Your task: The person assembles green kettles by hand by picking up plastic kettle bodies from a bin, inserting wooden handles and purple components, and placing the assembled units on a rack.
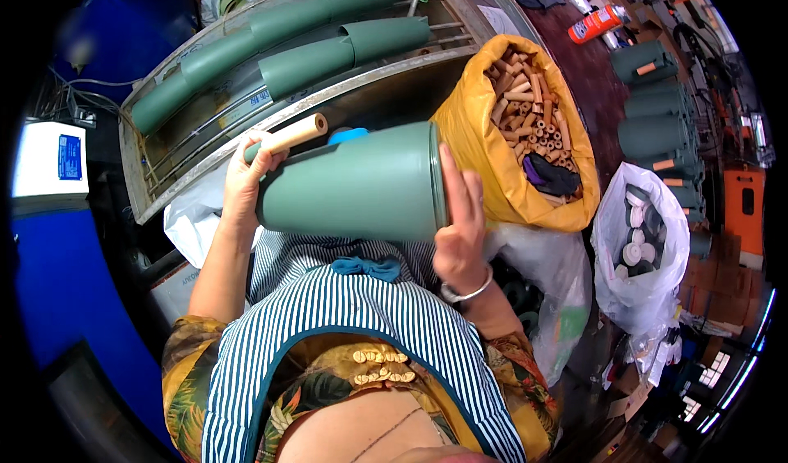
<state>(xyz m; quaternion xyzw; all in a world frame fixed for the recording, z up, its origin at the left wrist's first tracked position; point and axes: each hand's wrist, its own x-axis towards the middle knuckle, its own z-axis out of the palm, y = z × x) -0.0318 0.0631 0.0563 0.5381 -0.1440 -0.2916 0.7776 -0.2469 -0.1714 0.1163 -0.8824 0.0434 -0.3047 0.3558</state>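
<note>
A dark green tapered plastic tub [353, 185] lies sideways across my lap, its wide rim to the right. Around its narrow end my left hand [248, 180] is closed, thumb and fingers at a green stub with a pale wooden tube [297, 135] on it. The tube's hollow end points up and right, alongside the tub's wall. At the wide rim, my right hand [461, 225] rests with fingers stretched out flat against the edge, slightly blurred. Part of a small blue thing [349, 135] shows behind the tub.
A yellow sack [465, 118] full of wooden tubes stands at the right. Farther right is a white bag [607, 295] of round white and dark parts. Long green tubs [304, 63] lie in a metal-framed trough. A red spray can [597, 24] lies near stacked green tubs [654, 130].
</note>
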